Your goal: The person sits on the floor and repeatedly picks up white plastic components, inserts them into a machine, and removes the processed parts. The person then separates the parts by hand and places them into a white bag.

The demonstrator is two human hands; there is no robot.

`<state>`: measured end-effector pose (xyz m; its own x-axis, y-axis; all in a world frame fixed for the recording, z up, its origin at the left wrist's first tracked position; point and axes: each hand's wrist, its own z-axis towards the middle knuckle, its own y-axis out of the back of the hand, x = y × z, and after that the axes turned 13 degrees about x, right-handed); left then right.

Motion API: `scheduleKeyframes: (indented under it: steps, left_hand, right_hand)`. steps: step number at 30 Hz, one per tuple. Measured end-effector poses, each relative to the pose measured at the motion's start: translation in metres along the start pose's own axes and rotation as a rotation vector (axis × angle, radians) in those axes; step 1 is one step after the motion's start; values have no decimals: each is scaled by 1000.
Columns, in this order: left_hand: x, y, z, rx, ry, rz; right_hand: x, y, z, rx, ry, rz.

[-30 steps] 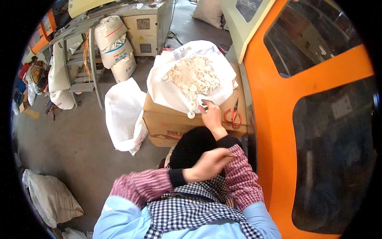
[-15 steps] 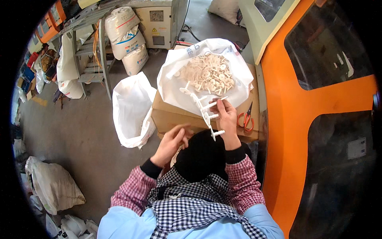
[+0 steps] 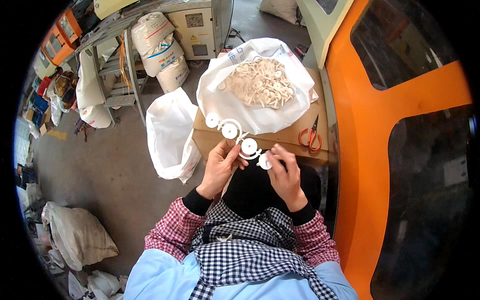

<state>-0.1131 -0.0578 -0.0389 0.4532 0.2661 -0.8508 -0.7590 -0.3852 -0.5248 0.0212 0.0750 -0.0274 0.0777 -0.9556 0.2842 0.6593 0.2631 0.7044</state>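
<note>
My left hand (image 3: 218, 167) pinches the curved runner of a white moulded plastic sprue (image 3: 249, 146), with several round discs along it facing up. The fingers of my right hand (image 3: 287, 177) close on the disc at the sprue's right end; they are slightly blurred. Just beyond my hands, an open white bag (image 3: 265, 124) holds a heap of loose cream-coloured plastic pieces (image 3: 265, 85) with round heads and stems. It rests on a cardboard box (image 3: 280, 138). Red-handled scissors (image 3: 313, 138) lie on the cardboard, right of the bag.
Left of the box stands an open white sack (image 3: 170, 135) on the floor. Farther back are stacked filled sacks (image 3: 157, 50), metal steps (image 3: 120, 90) and a grey cabinet (image 3: 195, 35). An orange machine (image 3: 357, 150) borders my right side. A bulging sack (image 3: 80, 235) sits at lower left.
The sprue has passed from my right hand to my left and turned so its discs face up. My right hand has moved down to its right end.
</note>
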Motion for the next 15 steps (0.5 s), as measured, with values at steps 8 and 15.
scheduleKeyframes:
  steps: [8, 15]
  left_hand:
    - [1, -14, -6, -156, -372, 835]
    - [-21, 14, 1, 188, -947, 1614]
  right_hand:
    - [1, -12, -5, 310, -543, 905]
    - [-57, -64, 38, 227, -1389, 1684]
